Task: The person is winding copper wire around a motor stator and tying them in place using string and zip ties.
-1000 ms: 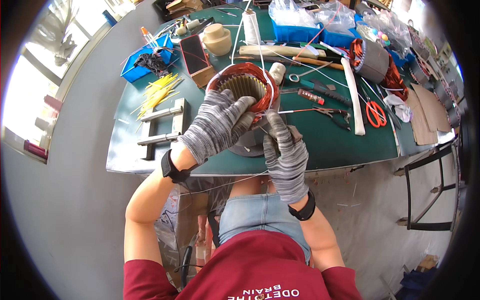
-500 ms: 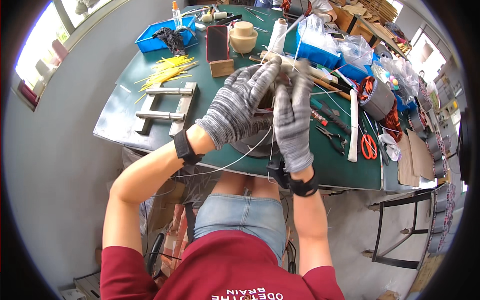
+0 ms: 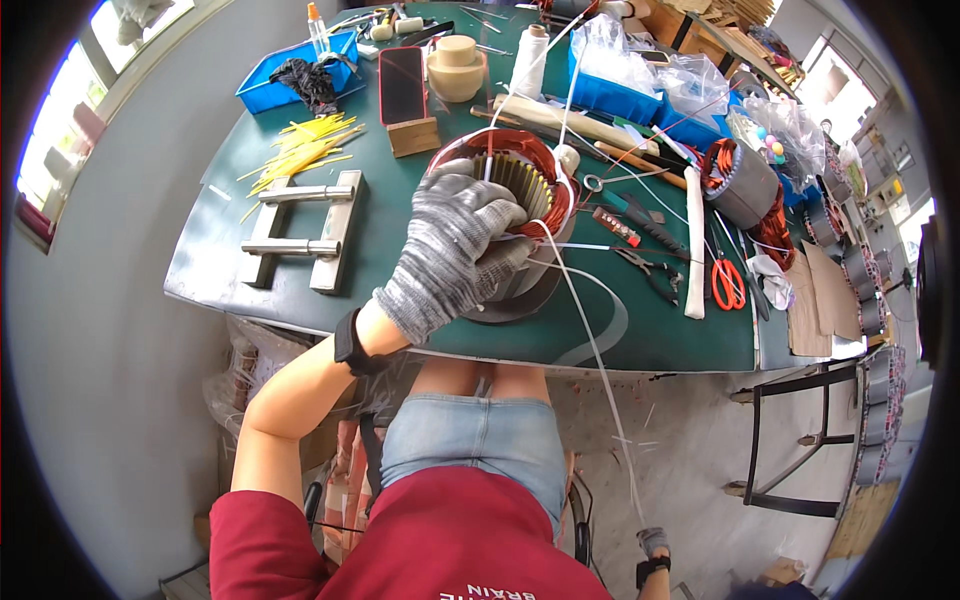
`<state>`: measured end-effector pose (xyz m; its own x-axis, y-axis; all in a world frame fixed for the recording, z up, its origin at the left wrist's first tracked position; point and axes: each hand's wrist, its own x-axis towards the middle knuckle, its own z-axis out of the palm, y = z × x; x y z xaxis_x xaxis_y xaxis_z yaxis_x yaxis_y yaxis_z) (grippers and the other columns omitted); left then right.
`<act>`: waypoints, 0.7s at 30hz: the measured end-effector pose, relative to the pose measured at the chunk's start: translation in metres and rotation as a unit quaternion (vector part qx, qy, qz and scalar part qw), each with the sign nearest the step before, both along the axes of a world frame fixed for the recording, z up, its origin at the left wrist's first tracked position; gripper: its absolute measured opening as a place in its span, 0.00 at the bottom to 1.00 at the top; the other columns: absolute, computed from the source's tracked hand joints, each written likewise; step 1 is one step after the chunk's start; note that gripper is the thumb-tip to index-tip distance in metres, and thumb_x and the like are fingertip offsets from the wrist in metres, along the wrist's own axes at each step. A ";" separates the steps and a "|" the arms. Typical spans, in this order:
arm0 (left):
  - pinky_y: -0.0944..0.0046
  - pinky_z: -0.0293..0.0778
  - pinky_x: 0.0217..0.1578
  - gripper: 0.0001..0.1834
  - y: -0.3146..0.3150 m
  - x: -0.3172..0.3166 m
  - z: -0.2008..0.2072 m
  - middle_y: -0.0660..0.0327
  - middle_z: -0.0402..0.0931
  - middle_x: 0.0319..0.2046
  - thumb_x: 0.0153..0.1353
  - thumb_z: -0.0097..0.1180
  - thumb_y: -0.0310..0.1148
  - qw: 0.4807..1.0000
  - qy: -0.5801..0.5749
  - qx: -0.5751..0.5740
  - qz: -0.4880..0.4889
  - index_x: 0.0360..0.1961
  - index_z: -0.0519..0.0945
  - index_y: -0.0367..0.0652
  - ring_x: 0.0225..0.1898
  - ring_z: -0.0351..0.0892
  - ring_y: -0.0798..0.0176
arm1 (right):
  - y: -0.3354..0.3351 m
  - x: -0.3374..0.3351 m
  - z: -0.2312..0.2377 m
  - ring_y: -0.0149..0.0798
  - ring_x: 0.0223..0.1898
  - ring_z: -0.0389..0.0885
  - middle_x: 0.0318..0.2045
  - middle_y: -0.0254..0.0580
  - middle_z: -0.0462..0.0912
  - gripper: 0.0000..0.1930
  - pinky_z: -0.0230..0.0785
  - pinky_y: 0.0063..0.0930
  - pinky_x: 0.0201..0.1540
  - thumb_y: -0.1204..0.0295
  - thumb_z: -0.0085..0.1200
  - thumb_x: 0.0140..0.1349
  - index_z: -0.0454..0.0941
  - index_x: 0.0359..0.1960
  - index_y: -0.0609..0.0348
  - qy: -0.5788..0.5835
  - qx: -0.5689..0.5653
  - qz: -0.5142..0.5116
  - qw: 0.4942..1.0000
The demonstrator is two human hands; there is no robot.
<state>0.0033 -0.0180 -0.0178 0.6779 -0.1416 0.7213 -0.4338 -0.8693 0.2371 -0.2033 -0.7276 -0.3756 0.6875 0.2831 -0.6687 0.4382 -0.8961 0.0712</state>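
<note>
Since before, right hand (image 3: 652, 541) dropped to frame bottom, clenched on white cord (image 3: 598, 370); left hand (image 3: 455, 250) grips stator (image 3: 520, 200) at centre.

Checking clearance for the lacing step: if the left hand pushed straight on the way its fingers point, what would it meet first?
The left hand already rests on the stator, fingers pointing up and right over the copper winding. Going on, it would likely press into the slotted core; beyond that lies the white cord spool, though depth is unclear.
</note>
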 end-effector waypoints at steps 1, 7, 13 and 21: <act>0.50 0.61 0.51 0.17 -0.008 0.001 0.005 0.58 0.75 0.36 0.39 0.66 0.33 1.000 0.001 0.018 0.023 0.35 0.79 0.46 0.44 0.70 0.49 | 0.001 0.003 0.024 0.54 0.40 0.76 0.37 0.57 0.78 0.15 0.68 0.50 0.42 0.65 0.49 0.56 0.76 0.39 0.64 0.157 -0.012 -0.019 0.987; 0.58 0.66 0.32 0.13 -0.030 -0.010 0.002 0.59 0.74 0.30 0.41 0.66 0.30 0.989 -0.017 -0.029 0.147 0.30 0.77 0.46 0.32 0.72 0.55 | 0.323 0.165 0.267 0.48 0.26 0.76 0.29 0.48 0.79 0.07 0.68 0.36 0.28 0.72 0.57 0.54 0.78 0.34 0.59 -0.320 0.496 -0.116 0.799; 0.57 0.68 0.27 0.11 -0.043 -0.009 -0.011 0.58 0.73 0.25 0.46 0.60 0.24 0.991 -0.064 -0.052 0.109 0.31 0.74 0.45 0.27 0.73 0.52 | 0.522 0.239 0.323 0.45 0.37 0.76 0.31 0.45 0.79 0.10 0.67 0.34 0.39 0.72 0.63 0.48 0.78 0.33 0.56 -0.406 0.670 0.007 0.621; 0.59 0.71 0.30 0.13 -0.025 -0.021 -0.020 0.62 0.73 0.30 0.46 0.58 0.26 0.992 0.000 0.115 0.048 0.36 0.81 0.46 0.31 0.75 0.56 | 0.423 0.209 0.264 0.38 0.20 0.76 0.18 0.42 0.76 0.09 0.68 0.29 0.26 0.68 0.57 0.54 0.73 0.25 0.60 -0.180 0.644 -0.191 0.719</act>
<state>-0.0179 -0.0430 -0.0378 0.6957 -0.2370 0.6781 -0.3467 -0.9375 0.0280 0.0058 -0.3047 -0.1119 0.9421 0.2529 0.2201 0.3044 -0.3699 -0.8778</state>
